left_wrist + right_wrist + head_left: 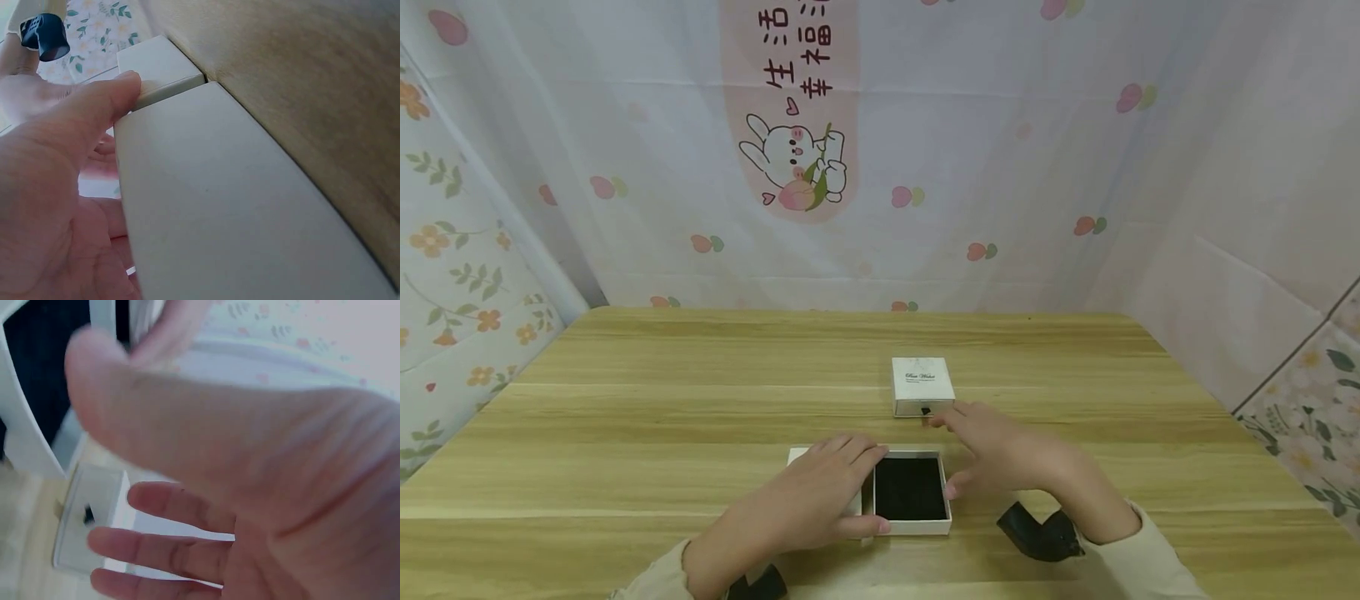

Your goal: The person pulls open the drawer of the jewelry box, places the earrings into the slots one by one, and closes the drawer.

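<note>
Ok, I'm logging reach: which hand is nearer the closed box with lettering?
Right. The right hand is by the near right corner of the closed box; the left hand is farther off, nearer the person, on the other white box.

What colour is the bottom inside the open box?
Black. The bottom of the open box shows best in the head view.

The open box tray (917, 527), its box cover (219, 187) and the closed drawer box (922, 381) are faced in smooth, matt white card. The tray is lined with a dull black pad (910, 490). The worktop (700, 375) is surfaced in smooth wood grain. Creased cloth is seen in the curtain (970, 150), matt fabric in the garment sleeves (1138, 558).
</note>
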Demonstrator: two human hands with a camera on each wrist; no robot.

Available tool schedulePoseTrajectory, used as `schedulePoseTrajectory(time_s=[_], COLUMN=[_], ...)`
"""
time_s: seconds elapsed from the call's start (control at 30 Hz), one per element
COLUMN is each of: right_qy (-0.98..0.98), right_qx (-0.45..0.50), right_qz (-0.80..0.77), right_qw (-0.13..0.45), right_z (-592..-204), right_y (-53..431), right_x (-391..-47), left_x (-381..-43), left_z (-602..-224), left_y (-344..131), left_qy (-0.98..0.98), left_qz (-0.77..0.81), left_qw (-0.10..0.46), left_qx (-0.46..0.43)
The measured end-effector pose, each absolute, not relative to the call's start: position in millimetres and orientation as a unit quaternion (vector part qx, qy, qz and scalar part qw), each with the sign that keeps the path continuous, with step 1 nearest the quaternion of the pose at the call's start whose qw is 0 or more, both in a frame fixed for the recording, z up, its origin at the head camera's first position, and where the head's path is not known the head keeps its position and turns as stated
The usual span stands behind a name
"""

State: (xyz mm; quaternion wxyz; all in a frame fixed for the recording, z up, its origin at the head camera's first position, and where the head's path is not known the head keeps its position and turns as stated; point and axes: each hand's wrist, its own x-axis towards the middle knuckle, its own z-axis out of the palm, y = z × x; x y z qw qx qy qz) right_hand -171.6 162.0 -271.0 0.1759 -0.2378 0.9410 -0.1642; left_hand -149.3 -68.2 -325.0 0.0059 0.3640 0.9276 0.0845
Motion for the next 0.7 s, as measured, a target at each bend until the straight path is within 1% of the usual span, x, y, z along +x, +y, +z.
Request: schedulePoseTrajectory(time_s=[0.2,0.4,0.5,0.7], right_qy=[0.95,0.961,0.963,0.96], right_qx=[-0.242,-0.214,-0.2,-0.162], right_qz=[-0.122,-0.083,-0.076,-0.084], right_qw=[0.158,0.153,0.164,0.211], right_z=[-266,-266,-267,-272], right_y=[183,202,208,211], right_x=[-181,-188,-191,-195], left_x=[-149,-147,-147,-147], left_z=[-326,-326,-326,-325], left_y=[-68,-69,-69,-69], left_qy=[0.927,0.925,0.925,0.925], left_qz=[0.079,0.076,0.076,0.077], left_qw=[-0.004,-0.013,-0.015,-0.009], left_qx=[0.366,0.372,0.373,0.372])
